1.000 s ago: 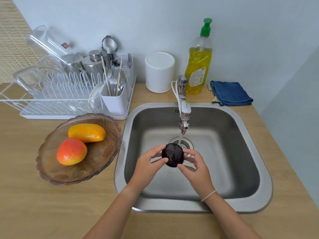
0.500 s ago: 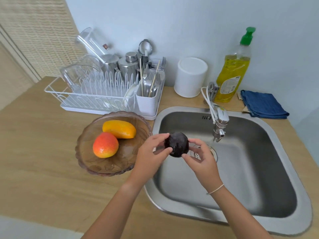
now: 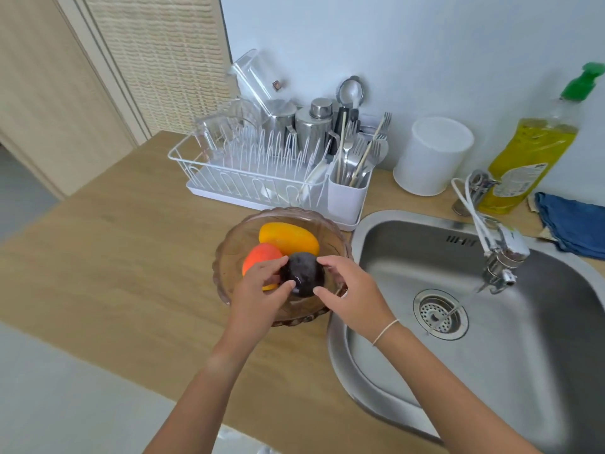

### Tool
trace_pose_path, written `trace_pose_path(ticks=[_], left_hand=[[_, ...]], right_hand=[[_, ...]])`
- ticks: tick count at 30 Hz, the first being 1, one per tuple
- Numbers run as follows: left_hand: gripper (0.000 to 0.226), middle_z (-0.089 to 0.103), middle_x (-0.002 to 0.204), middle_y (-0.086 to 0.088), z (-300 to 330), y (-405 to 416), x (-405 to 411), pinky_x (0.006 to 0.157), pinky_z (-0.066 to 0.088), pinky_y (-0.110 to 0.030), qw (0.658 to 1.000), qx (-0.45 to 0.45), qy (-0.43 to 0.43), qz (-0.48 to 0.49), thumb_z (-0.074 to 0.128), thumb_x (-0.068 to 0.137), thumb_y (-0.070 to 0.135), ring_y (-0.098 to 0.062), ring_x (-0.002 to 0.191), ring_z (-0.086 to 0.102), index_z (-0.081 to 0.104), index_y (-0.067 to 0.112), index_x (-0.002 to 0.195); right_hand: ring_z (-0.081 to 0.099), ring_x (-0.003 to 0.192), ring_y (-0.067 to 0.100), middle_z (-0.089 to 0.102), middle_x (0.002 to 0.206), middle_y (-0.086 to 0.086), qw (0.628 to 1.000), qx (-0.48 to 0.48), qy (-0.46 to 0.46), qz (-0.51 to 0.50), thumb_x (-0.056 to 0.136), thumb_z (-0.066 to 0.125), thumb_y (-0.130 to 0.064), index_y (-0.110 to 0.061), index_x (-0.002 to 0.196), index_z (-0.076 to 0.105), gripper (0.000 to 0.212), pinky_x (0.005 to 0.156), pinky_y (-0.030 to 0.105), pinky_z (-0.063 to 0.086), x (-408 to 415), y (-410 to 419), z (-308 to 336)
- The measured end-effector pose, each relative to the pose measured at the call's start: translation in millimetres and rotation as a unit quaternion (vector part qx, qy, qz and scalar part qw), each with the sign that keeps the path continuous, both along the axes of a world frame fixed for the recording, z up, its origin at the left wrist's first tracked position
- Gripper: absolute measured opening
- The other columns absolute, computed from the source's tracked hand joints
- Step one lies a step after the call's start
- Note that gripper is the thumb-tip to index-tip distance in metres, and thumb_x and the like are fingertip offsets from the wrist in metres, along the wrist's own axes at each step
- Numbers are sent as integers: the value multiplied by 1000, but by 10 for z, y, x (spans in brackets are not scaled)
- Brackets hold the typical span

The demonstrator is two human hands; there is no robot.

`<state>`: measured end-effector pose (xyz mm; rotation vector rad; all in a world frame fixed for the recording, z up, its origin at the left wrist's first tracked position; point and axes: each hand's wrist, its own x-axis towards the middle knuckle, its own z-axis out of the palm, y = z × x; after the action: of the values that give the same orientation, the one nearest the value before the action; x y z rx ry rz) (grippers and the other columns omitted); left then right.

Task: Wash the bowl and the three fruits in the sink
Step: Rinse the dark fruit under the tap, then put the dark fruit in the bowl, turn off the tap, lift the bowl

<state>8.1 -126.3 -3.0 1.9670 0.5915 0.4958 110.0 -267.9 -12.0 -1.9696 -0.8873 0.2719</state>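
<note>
Both hands grasp the dark, wet, round fruit [image 3: 302, 273]: left hand [image 3: 260, 288] has fingers curled on its left side, thumb at the lower front; right hand [image 3: 352, 290] pinches its right side with fingertips and thumb. The fruit sits low inside the brown translucent scalloped glass bowl [image 3: 235, 244]; can't tell if it touches the bottom. Half a second ago the same grip held the fruit over the sink's left edge; a second ago it was under the tap stream. Now both hands are over the bowl.

Just beyond the left hand's fingers, in the bowl: red-orange round fruit [image 3: 260, 257], partly hidden by that hand, and beyond it the yellow-orange oblong fruit [image 3: 288, 239]. Neither has moved within the bowl.

Bowl stands on the light wood table [image 3: 131, 257], touching the sink rim. Right of the right hand: stainless steel sink [image 3: 491, 371], with water running from the chrome tap [image 3: 501, 257] toward the drain strainer [image 3: 440, 312].

Far beyond the hands: white wire dish rack [image 3: 262, 172] with cutlery and steel cups, white cylindrical container [image 3: 432, 155], yellow dish-soap bottle with green cap [image 3: 530, 152], blue folded cloth [image 3: 573, 224].
</note>
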Motion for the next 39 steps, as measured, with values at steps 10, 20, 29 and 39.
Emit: trace_pose_path(ticks=[10,20,29,39], left_hand=[[43,53,121,2,-63,4,3,74,35,7,996,82,34,-14,65,85,11,-7,101,51,56,13,127],[41,51,114,11,-31,-59,-35,70,40,1,994,107,33,-13,64,86,19,-4,93,53,57,20,126],[32,57,99,14,169,-419,194,65,44,-3,995,60,-44,-65,66,83,9,-7,85,58,64,20,113],[33,54,106,24,320,-1195,724,76,50,-10,968,67,-102,-218,63,83,21,5,96,54,60,31,115]], right_hand=[[45,122,10,53,131,-4,995,-85,-58,7,86,61,-24,-21,129,49,44,100,16,30,0,66,-19],[44,109,-1,56,124,-5,998,-38,-47,-6,85,61,-20,-21,123,54,38,95,13,33,-50,26,-12],[49,105,-8,54,108,-23,995,35,-54,-76,82,58,-25,-24,108,62,27,90,11,41,-31,-691,-147],[54,103,-3,58,106,-22,982,18,-12,-187,77,59,-34,-37,98,59,21,83,13,45,246,-1780,-290]])
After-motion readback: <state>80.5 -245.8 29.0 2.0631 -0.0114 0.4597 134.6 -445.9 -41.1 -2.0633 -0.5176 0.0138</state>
